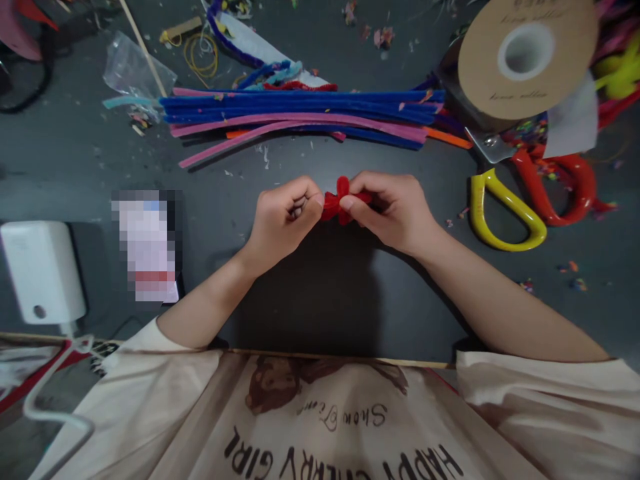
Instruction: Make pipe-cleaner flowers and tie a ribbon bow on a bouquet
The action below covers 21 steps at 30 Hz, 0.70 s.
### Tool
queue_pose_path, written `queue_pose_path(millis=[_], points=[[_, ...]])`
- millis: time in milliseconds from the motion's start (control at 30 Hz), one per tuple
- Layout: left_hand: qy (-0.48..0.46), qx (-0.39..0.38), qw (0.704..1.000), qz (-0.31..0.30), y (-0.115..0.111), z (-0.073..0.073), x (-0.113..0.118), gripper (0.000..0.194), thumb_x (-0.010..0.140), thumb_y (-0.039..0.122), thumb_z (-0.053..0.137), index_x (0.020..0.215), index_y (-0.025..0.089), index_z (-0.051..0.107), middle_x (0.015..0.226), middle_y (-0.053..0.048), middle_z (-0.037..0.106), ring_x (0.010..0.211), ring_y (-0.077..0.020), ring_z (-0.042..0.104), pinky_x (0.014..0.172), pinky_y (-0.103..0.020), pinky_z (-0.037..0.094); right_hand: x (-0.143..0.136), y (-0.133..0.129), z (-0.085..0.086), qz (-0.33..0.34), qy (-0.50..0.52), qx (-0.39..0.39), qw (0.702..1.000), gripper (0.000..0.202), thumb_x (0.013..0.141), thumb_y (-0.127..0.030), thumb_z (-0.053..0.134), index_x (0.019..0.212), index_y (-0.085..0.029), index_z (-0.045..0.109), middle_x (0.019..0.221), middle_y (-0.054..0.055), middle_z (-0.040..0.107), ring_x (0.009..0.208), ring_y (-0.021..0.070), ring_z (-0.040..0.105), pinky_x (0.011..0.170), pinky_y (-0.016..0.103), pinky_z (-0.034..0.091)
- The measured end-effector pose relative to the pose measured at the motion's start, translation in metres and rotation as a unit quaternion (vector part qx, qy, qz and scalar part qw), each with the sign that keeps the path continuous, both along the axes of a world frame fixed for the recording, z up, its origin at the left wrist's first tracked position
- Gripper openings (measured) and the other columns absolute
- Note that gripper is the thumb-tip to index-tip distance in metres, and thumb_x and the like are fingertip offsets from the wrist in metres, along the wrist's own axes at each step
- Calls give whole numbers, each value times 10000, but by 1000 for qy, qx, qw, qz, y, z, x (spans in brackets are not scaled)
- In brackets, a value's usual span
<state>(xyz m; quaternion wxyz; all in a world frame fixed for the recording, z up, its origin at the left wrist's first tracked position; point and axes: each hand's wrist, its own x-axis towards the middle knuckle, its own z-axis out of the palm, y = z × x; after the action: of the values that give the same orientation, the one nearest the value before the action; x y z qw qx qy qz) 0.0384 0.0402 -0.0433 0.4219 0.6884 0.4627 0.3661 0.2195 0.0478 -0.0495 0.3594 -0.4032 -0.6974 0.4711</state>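
A small red fuzzy piece (343, 199), bent into several loops, is held up between my two hands over the dark table. My left hand (290, 220) pinches its left end between thumb and fingers. On the other side, my right hand (395, 210) has its thumb and forefinger closed on the middle and right part, with one loop standing up between the hands. Just beyond them lies a bundle of blue and pink pipe cleaners (300, 120).
Scissors with yellow and red handles (507, 217) lie at the right, below a ribbon spool (480, 67). At the left are a phone (150, 247) and a white power bank (44, 273) with a cable. Plastic wrap (133, 70) and coloured scraps are at the back.
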Motion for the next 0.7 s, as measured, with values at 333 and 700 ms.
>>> queue_pose_path(millis=[333, 700], points=[[-91, -46, 990, 97, 1, -2, 4, 335, 863, 412, 534, 623, 191, 457, 467, 62, 436, 391, -20, 369, 397, -184, 305, -1, 2, 0, -74, 92, -62, 991, 321, 864, -447, 553, 690, -178, 575, 575, -35, 543, 431, 35, 420, 425, 201, 326], [-103, -91, 990, 4, 0, -2, 6, 218, 840, 382, 572, 760, 180, 572, 684, 28, 682, 581, -75, 674, 564, -180, 558, -2, 2, 1, -63, 87, -42, 993, 265, 862, -395, 572, 714, -176, 592, 617, -28, 559, 456, 36, 459, 431, 197, 349]])
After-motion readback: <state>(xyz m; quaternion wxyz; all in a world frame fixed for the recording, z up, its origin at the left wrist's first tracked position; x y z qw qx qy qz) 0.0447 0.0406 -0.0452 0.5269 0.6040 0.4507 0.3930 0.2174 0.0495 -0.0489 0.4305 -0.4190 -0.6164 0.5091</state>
